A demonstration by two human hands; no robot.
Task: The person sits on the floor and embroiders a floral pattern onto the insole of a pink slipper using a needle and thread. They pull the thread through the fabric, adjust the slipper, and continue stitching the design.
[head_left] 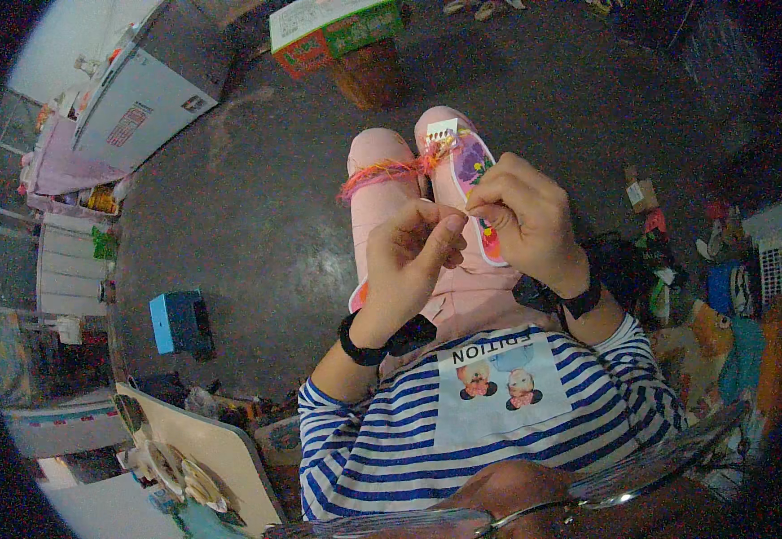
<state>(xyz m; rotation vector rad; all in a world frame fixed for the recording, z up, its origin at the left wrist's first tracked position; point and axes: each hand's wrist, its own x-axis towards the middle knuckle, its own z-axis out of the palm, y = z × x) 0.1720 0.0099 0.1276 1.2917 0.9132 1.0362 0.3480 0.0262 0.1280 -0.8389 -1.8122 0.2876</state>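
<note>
My left hand [413, 251] and my right hand [530, 220] meet above my lap, thumbs and forefingers pinched together. Whatever lies between the fingertips is too fine to make out. Under my right hand, along my right thigh, rests a long flat insole-shaped piece [474, 166], purple with a bright pattern and a white edge. A second piece [359, 295] with orange and a white edge shows beside my left thigh, mostly hidden. Loose pink and orange threads [380, 174] lie across both knees. A small white card [442, 131] with dark marks sits at the right knee.
Ahead on the dark floor stands a brown stand [366, 74] bearing a green and red box [337, 34]. A blue box [175, 322] is at left, with a pale board [220, 449] nearer me. Bags and clutter [665, 278] lie at right; a white refrigerator [144, 103] stands far left.
</note>
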